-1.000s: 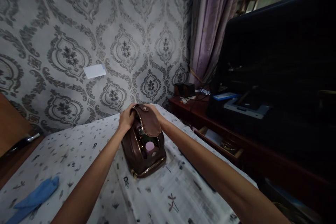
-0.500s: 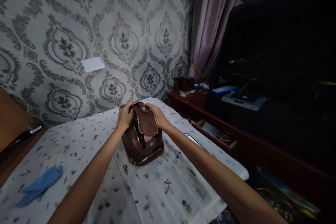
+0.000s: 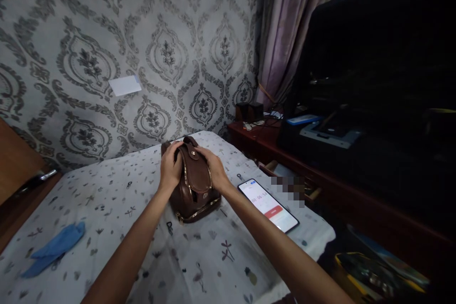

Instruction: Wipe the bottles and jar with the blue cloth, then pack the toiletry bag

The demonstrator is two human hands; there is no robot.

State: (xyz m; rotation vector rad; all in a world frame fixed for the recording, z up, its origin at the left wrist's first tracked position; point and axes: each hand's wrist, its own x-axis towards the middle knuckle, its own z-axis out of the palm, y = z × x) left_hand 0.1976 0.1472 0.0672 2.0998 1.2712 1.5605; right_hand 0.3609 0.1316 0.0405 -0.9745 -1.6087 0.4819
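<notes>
A small brown leather bag with gold zips stands on the patterned bedsheet, its zipped front panel facing me. My left hand is wrapped round the bag's upper left side. Against the upper right side my right hand grips it, fingers curled behind the snap strap at the top. Between them the front flap hangs down, with a narrow dark gap at its lower edge. Both sets of fingertips are partly hidden by the bag. Beside my right forearm lies a phone with a lit timer screen.
A blue cloth lies on the bedsheet at the left. To the right stands a dark red desk with a partly pulled-out drawer and a large black screen. The patterned wall rises behind the bed.
My hands have slid slightly down the bag's sides. Its front flap sits lower, covering the pinkish item seen in the opening before. My right forearm has shifted, uncovering the phone.
</notes>
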